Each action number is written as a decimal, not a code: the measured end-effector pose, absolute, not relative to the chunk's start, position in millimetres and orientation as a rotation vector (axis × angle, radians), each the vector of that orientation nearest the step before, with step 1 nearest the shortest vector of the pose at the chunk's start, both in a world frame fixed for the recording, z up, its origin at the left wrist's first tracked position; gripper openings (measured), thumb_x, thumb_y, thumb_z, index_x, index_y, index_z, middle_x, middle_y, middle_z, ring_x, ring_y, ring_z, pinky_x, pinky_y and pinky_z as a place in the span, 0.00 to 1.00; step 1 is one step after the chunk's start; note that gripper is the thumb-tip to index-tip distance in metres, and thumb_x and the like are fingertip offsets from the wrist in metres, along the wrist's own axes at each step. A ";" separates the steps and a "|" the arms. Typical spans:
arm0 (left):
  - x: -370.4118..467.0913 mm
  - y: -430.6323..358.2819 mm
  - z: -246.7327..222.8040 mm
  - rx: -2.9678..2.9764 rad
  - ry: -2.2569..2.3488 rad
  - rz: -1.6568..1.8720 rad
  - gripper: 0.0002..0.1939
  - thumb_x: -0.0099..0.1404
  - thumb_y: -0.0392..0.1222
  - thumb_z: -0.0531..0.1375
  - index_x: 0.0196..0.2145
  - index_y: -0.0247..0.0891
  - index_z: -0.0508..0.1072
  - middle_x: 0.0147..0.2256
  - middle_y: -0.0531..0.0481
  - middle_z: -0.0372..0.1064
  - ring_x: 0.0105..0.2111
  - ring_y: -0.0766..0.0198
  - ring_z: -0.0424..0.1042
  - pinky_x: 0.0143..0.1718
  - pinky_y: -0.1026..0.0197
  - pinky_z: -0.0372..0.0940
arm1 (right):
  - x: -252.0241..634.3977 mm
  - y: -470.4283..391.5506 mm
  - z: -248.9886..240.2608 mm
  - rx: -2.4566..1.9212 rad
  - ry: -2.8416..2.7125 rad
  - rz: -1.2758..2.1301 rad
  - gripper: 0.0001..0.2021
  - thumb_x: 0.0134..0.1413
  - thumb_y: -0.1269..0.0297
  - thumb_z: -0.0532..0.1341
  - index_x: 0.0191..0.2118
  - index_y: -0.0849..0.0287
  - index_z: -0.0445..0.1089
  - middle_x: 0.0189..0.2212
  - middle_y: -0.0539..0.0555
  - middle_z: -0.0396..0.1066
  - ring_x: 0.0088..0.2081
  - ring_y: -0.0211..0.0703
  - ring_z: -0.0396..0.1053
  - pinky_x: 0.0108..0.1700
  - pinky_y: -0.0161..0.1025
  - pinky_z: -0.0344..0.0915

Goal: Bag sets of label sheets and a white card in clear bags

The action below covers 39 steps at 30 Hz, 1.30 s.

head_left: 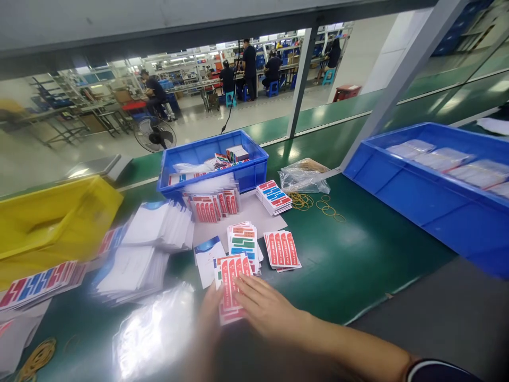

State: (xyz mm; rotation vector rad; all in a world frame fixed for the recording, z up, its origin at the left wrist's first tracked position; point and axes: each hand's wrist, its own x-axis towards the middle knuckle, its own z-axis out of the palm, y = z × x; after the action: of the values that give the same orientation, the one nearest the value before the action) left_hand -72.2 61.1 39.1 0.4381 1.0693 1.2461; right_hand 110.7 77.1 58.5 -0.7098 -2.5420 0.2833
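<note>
A small set of red-and-white label sheets (234, 284) is between my hands at the front of the green table. My left hand (210, 307), smeared by motion, grips the left edge of the set. Across its right side lie the fingers of my right hand (264, 302), closed on it. Just beyond sits a stack of multicoloured label sheets (243, 241), with a white-and-blue card (209, 260) to its left. To the right is a pile of red label sheets (283, 249). Clear plastic bags (155, 334) lie left of my hands.
White booklets (139, 265) are stacked at left, near a yellow bin (51, 217). A blue bin (214, 156) with labels stands behind; another blue bin (417, 196) is at right. Rubber bands (302, 201) lie beside a plastic bag (304, 175). Several people work in the background.
</note>
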 end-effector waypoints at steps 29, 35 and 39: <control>-127.2 54.4 59.3 1.383 2.605 0.445 0.19 0.65 0.54 0.52 0.42 0.34 0.65 0.42 0.35 0.68 0.40 0.44 0.71 0.33 0.53 0.61 | 134.9 74.1 31.9 -0.828 -1.772 1.765 0.08 0.58 0.63 0.61 0.39 0.57 0.78 0.41 0.54 0.78 0.46 0.48 0.74 0.52 0.43 0.67; -138.4 55.1 45.2 1.344 2.487 0.431 0.10 0.64 0.43 0.50 0.32 0.36 0.67 0.32 0.39 0.71 0.35 0.46 0.72 0.35 0.52 0.61 | 138.2 71.7 31.3 -0.853 -1.784 1.757 0.09 0.59 0.63 0.61 0.39 0.56 0.78 0.42 0.54 0.77 0.46 0.48 0.74 0.52 0.42 0.67; -151.2 40.2 41.6 1.239 2.244 0.576 0.14 0.62 0.49 0.50 0.33 0.38 0.70 0.31 0.43 0.74 0.33 0.54 0.75 0.37 0.54 0.67 | 139.8 73.8 33.2 -0.883 -1.804 1.757 0.10 0.60 0.61 0.60 0.40 0.57 0.77 0.40 0.54 0.77 0.43 0.47 0.74 0.48 0.41 0.67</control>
State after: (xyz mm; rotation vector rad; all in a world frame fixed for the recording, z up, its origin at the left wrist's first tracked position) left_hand -151.2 40.2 41.6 1.2392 2.2436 0.5764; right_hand 139.8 73.8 33.2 -0.8835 -1.8039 1.7568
